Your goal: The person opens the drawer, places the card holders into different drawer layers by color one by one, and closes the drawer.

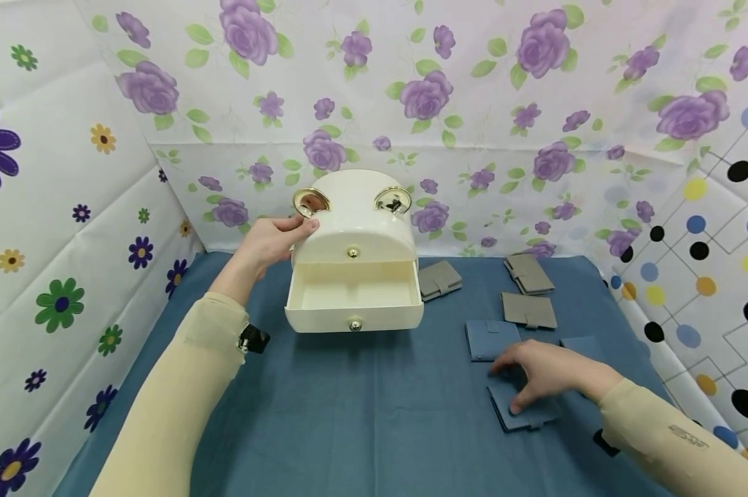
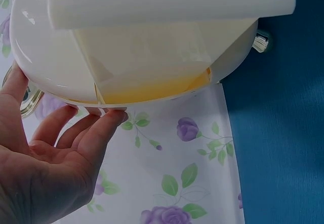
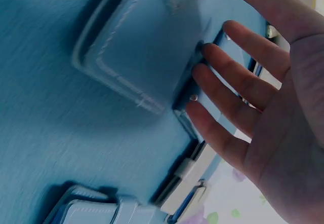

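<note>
A cream storage box (image 1: 355, 231) with gold ear-shaped trims stands at the back, its lower drawer (image 1: 324, 319) pulled out and bare inside. My left hand (image 1: 271, 243) holds the box's left side, thumb by the gold ear. In the left wrist view, the other fingers (image 2: 104, 130) of that hand reach along the box's side wall. At front right, my right hand (image 1: 550, 371) hovers with spread fingers over a blue wallet (image 1: 525, 414), thumb right at its cover. The right wrist view shows the stitched wallet (image 3: 142, 46) lying flat beside the fingertips.
Another blue wallet (image 1: 490, 338) lies just behind the right hand, and a further blue one (image 1: 581, 346) is partly hidden by that arm. Grey wallets (image 1: 529, 310) lie farther back, one (image 1: 438, 279) close by the box. Patterned cloth walls (image 1: 473, 138) enclose the blue tablecloth (image 1: 349, 428).
</note>
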{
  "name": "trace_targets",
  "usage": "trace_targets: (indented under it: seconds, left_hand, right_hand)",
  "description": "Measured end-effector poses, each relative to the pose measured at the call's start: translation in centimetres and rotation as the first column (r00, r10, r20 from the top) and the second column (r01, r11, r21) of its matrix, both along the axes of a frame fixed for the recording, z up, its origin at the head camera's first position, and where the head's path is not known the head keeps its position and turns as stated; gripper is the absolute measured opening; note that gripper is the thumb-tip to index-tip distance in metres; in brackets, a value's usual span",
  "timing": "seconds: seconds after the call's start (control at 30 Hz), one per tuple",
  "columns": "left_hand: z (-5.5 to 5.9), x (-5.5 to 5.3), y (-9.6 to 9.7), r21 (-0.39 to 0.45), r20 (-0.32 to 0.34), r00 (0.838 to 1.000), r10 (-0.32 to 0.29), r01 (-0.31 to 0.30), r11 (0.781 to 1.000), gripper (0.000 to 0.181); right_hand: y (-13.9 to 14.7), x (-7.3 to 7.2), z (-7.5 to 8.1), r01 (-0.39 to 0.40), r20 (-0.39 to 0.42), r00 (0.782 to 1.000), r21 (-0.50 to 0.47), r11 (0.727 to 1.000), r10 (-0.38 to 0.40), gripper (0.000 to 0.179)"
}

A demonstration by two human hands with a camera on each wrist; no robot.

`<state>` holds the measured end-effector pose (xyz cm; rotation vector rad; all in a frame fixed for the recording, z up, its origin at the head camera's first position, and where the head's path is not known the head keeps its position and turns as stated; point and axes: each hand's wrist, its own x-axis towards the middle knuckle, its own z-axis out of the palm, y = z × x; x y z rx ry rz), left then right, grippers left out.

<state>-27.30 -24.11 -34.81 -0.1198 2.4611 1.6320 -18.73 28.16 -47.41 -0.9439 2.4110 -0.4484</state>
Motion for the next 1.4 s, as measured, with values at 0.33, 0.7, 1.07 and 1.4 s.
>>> trace_targets:
  seconds: [0.33, 0.7, 1.07, 1.4]
  left_hand:
    - [-0.3, -0.1, 0.1, -0.006, -0.002, 1.000, 0.001, -0.001, 1.000, 0.092]
    - [-0.4, 0.0, 0.0, -0.021, 0.003, 1.000, 0.013, -0.013, 1.000, 0.093]
    - [-0.2, -0.1, 0.0, -0.024, 0.003, 1.000, 0.019, -0.019, 1.000, 0.093]
    - [-0.2, 0.1, -0.1, -0.035, -0.003, 1.000, 0.019, -0.019, 0.999, 0.093]
  right_hand:
    - [1.5, 1.7, -0.6, 0.040, 0.006, 0.999, 0.078, 0.996, -0.041, 0.078]
    - [1.9, 2.4, -1.3, -0.012, -0.086, 0.996, 0.090, 0.996, 0.020, 0.092]
    - [1.5, 2.2, -1.7, 0.026, -0.163, 0.987, 0.114, 0.993, -0.007, 0.089]
    - [1.9, 3.4, -2.2, 0.074, -0.194, 0.980, 0.088, 0.993, -0.055, 0.088]
